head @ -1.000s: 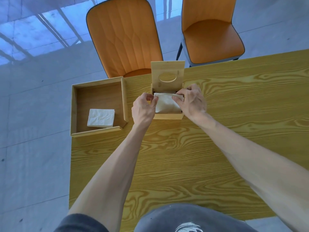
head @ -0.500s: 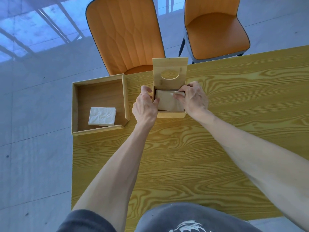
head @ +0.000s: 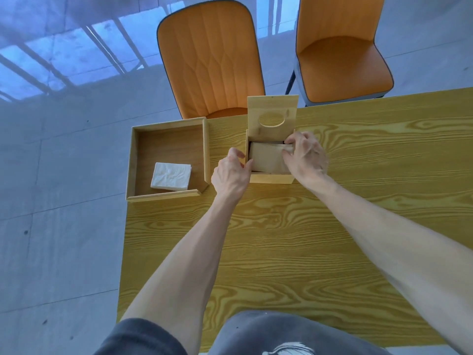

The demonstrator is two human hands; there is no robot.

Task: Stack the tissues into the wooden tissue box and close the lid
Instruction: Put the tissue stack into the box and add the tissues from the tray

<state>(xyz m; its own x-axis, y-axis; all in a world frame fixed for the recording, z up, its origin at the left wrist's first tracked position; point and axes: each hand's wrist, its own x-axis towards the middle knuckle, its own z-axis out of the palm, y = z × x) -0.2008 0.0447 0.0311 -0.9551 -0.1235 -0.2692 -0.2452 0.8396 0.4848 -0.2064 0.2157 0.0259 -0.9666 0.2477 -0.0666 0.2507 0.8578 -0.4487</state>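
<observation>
The wooden tissue box (head: 271, 172) sits between both hands, lid (head: 272, 115) flipped up, pale tissues (head: 266, 160) inside. Right hand (head: 305, 156) pinches their edge, covering that corner; left hand (head: 231, 174) grips the box's side. Another stack (head: 171, 176) lies in the tray (head: 167, 194) left of it.

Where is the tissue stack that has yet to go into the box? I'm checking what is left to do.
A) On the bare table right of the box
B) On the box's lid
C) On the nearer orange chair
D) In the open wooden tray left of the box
D: the white tissue stack lies flat inside the wooden tray, left of the tissue box.
</observation>
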